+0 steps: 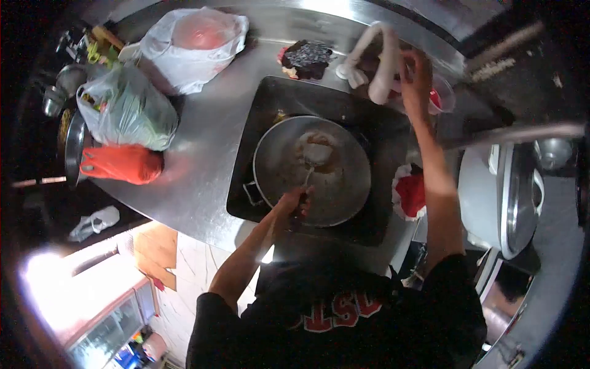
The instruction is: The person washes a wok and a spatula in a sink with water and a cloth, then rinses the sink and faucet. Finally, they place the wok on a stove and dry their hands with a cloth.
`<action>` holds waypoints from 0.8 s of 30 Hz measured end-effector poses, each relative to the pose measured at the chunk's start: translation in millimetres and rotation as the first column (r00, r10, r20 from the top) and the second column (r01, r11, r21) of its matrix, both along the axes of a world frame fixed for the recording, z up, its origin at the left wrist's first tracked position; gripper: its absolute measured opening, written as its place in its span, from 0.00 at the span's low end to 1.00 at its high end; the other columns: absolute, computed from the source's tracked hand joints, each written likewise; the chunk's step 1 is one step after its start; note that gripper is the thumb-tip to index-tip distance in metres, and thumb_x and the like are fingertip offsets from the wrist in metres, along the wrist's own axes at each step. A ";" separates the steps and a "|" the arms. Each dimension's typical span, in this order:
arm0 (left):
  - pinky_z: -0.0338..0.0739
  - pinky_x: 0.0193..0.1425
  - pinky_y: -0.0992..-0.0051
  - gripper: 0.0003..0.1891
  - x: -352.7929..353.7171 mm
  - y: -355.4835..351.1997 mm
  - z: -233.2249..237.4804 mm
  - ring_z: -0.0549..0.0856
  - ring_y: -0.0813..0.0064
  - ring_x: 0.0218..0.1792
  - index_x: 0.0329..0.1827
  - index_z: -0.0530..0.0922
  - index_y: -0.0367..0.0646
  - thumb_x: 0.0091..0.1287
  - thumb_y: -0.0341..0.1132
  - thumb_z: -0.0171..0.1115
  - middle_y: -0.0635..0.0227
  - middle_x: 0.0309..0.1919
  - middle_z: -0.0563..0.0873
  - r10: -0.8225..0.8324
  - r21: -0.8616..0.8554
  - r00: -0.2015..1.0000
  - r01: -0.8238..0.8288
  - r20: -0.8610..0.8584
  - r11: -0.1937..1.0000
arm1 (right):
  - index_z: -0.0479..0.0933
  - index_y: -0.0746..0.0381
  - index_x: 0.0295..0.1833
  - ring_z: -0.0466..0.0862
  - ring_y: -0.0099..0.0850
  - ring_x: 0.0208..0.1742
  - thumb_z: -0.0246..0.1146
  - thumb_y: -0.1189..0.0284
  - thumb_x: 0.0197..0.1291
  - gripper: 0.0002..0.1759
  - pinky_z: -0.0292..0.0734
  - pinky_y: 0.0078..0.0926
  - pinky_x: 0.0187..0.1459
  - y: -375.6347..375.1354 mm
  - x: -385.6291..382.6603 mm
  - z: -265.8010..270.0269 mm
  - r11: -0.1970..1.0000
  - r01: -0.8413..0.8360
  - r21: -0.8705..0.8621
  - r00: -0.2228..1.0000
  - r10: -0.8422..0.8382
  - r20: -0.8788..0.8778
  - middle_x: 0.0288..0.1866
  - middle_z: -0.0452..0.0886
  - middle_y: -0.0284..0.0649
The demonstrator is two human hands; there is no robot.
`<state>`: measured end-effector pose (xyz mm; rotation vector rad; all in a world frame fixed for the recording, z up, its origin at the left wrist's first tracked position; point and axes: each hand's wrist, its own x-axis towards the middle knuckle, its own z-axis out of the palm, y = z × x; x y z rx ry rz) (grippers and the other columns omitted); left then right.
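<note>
A wide metal wok (347, 197) sits on the dark stove (261, 111) in front of me. My left hand (296, 202) is closed around the handle of a metal spatula (318, 152), whose head rests inside the wok amid brownish residue. Beyond the stove, to the right, my right hand (418, 74) reaches out with its fingers bent but apart, close beside a thick white curved faucet pipe (387, 61). Under and beside that hand is a clear plastic tub (445, 98) with something red in it.
Plastic bags, one white (190, 49), one pale green (132, 114) and one red (123, 164), stand on the left counter. A dark crumpled cloth (308, 55) lies behind the stove. At right are a red-and-white cloth (410, 192) and a large white pot (485, 194).
</note>
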<state>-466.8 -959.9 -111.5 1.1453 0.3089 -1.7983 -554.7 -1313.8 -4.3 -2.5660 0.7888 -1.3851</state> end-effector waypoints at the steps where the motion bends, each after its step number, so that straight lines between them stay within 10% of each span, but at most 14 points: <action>1: 0.61 0.16 0.82 0.10 -4.1 -2.5 -0.9 0.66 0.83 0.14 0.32 0.72 0.45 0.62 0.40 0.49 0.75 0.16 0.69 -0.009 0.062 0.992 0.001 0.126 0.998 | 0.68 0.61 0.48 0.77 0.39 0.41 0.55 0.65 0.58 0.15 0.71 0.33 0.42 17.3 -0.7 -12.4 0.988 0.064 0.138 0.997 -0.058 -0.047 0.37 0.76 0.42; 3: 0.63 0.18 0.81 0.09 -7.2 -7.6 0.9 0.68 0.82 0.15 0.34 0.72 0.44 0.62 0.39 0.49 0.75 0.16 0.69 0.079 0.044 0.995 -0.081 0.054 0.996 | 0.68 0.58 0.49 0.80 0.34 0.34 0.62 0.64 0.54 0.19 0.75 0.29 0.37 36.8 8.4 -44.4 0.718 0.031 0.695 0.999 -0.014 -0.030 0.29 0.77 0.37; 5: 0.64 0.20 0.81 0.08 -10.9 -14.8 -4.0 0.69 0.81 0.16 0.35 0.73 0.43 0.62 0.37 0.49 0.75 0.17 0.69 0.153 0.028 0.988 -0.152 -0.014 0.988 | 0.67 0.57 0.50 0.81 0.30 0.33 0.61 0.56 0.53 0.23 0.79 0.29 0.35 56.6 18.2 -51.1 -0.127 -0.050 0.991 0.995 -0.091 0.038 0.29 0.77 0.37; 9: 0.68 0.25 0.81 0.08 -17.3 -41.7 -20.7 0.73 0.79 0.22 0.39 0.72 0.39 0.63 0.32 0.47 0.70 0.24 0.74 0.369 -0.095 0.883 -0.410 -0.290 0.907 | 0.66 0.57 0.51 0.80 0.28 0.31 0.63 0.58 0.52 0.25 0.79 0.25 0.33 32.3 45.0 -87.3 -0.259 -0.514 0.818 0.856 -0.092 0.508 0.31 0.75 0.36; 14: 0.70 0.32 0.79 0.07 -19.9 -68.8 -45.2 0.76 0.77 0.29 0.39 0.72 0.36 0.60 0.28 0.52 0.66 0.30 0.76 0.478 -0.165 0.835 -0.530 -0.272 0.832 | 0.62 0.59 0.52 0.76 0.23 0.23 0.65 0.66 0.50 0.26 0.74 0.22 0.20 32.7 54.9 -95.8 -0.030 -0.325 0.945 0.944 -0.078 0.322 0.29 0.74 0.34; 16: 0.73 0.37 0.75 0.13 -28.0 -83.2 -107.5 0.77 0.76 0.33 0.49 0.72 0.37 0.62 0.31 0.53 0.70 0.33 0.79 0.378 -0.288 0.826 -0.515 -0.418 0.808 | 0.62 0.61 0.49 0.74 0.22 0.21 0.65 0.68 0.49 0.25 0.70 0.20 0.14 15.9 53.5 -140.2 0.807 0.183 0.562 0.982 -0.121 -0.145 0.29 0.73 0.34; 17: 0.73 0.37 0.75 0.13 -29.9 -89.2 -98.7 0.77 0.76 0.33 0.49 0.72 0.37 0.62 0.31 0.53 0.70 0.33 0.79 0.380 -0.287 0.822 -0.520 -0.423 0.805 | 0.59 0.62 0.50 0.73 0.23 0.19 0.63 0.70 0.50 0.25 0.68 0.20 0.11 40.0 53.7 -99.0 0.553 0.091 0.828 0.994 -0.006 -0.106 0.29 0.73 0.35; 19: 0.71 0.38 0.74 0.10 -30.2 -101.7 -75.5 0.77 0.76 0.31 0.44 0.74 0.41 0.61 0.32 0.54 0.73 0.29 0.78 0.441 -0.191 0.823 -0.527 -0.358 0.828 | 0.56 0.63 0.52 0.74 0.25 0.20 0.61 0.72 0.51 0.26 0.68 0.21 0.11 47.7 52.3 -137.0 0.851 0.083 0.519 0.980 0.024 -0.195 0.29 0.73 0.38; 20: 0.71 0.38 0.74 0.10 -28.5 -108.7 -71.9 0.77 0.76 0.31 0.44 0.74 0.41 0.61 0.32 0.54 0.73 0.29 0.78 0.442 -0.195 0.821 -0.530 -0.360 0.825 | 0.53 0.62 0.54 0.75 0.27 0.18 0.60 0.73 0.51 0.28 0.68 0.24 0.11 70.5 39.3 -117.5 0.223 0.109 0.969 0.991 0.058 -0.125 0.29 0.73 0.39; 23: 0.70 0.38 0.75 0.06 -36.3 -132.9 -121.3 0.76 0.78 0.31 0.38 0.74 0.46 0.58 0.33 0.57 0.75 0.26 0.76 0.425 -0.304 0.819 -0.548 -0.386 0.780 | 0.73 0.65 0.30 0.76 0.28 0.16 0.60 0.68 0.52 0.10 0.72 0.23 0.16 113.7 24.9 -110.5 -0.353 0.030 0.935 0.957 0.280 0.074 0.19 0.74 0.40; 24: 0.70 0.36 0.76 0.04 -41.9 -142.4 -163.6 0.76 0.75 0.29 0.35 0.74 0.46 0.59 0.33 0.55 0.72 0.26 0.77 0.421 -0.642 0.896 -0.239 0.144 0.729 | 0.73 0.65 0.30 0.76 0.28 0.16 0.60 0.68 0.52 0.10 0.72 0.23 0.16 123.0 24.2 -106.4 -0.353 0.037 0.935 0.956 0.285 0.069 0.19 0.74 0.40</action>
